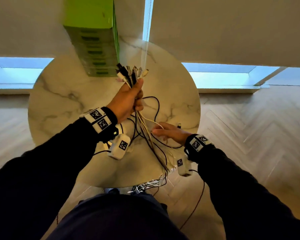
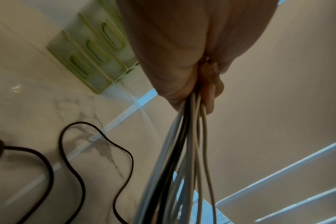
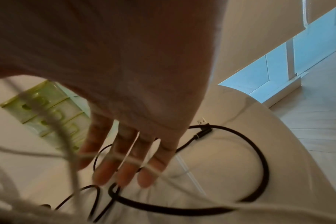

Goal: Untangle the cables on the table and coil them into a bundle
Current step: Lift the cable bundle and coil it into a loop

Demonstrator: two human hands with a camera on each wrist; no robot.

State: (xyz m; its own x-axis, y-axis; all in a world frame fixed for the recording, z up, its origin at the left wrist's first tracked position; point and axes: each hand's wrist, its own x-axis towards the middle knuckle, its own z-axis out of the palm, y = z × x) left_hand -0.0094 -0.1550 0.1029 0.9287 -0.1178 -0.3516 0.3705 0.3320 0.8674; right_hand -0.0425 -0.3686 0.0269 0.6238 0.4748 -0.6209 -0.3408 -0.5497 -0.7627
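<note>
Head view: left hand (image 1: 128,99) is clamping a fistful of cables (image 1: 142,125) above the round marble bench (image 1: 59,101), plugs (image 1: 130,71) sticking up past the thumb, tails running down across the bench and spilling off the near edge toward the floor. Right hand (image 1: 170,132) is lying low over the bench, fingers straight, one white cable (image 1: 152,121) draped across them. Green drawer unit (image 1: 95,49) is standing at the far side.

Left wrist view: grip is closed tight round the grey, white and black strands (image 2: 190,144). One black cable (image 2: 98,151) is looping loose on the marble, not in the bunch.

Right wrist view: fingers (image 3: 123,151) are spread and flat, white cable (image 3: 132,159) only resting over them, nothing pinched. Thick black cable (image 3: 255,159) with a USB plug (image 3: 202,121) is circling loose on the bench.

Risk, my read: pulling the bunch up is likely to snag the black loops or tighten a knot in the hanging tails; the draped white cable could slide off those open fingers.
</note>
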